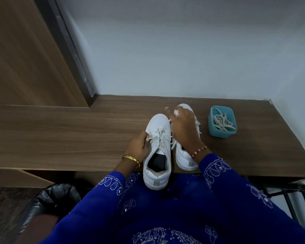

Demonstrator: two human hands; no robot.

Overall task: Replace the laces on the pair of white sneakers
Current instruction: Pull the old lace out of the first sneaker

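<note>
From the head camera, two white sneakers stand side by side on a wooden desk (pixel 77 138), toes pointing to 12 o'clock. The left sneaker (pixel 158 152) sits nearer the person, its heel overhanging the desk's front edge; the right sneaker (pixel 184 155) stands just beside it at its 3 o'clock, set further back.

The left hand (pixel 137 148) is at 9 o'clock of the left sneaker, against its side, fingers curled and pinching the end of a lace (pixel 154 137) where it comes off the eyelets. The rest of that lace is loose and tangled across the tongue.

The right hand (pixel 183 127) is over the right sneaker, hiding most of its lacing. Its fingers are spread and blurred toward 11 o'clock, and I cannot tell whether they hold anything. Lace ends show at its sides.

At 3 o'clock of the shoes, apart from them, a small blue container (pixel 221 121) holds a coil of white spare laces (pixel 223 121).

A gold bangle (pixel 130 160) circles the left wrist, a beaded bracelet (pixel 199 150) the right. Both sleeves are blue with white embroidery. A black bin bag (pixel 56 196) shows at 7 o'clock, below the desk.
</note>
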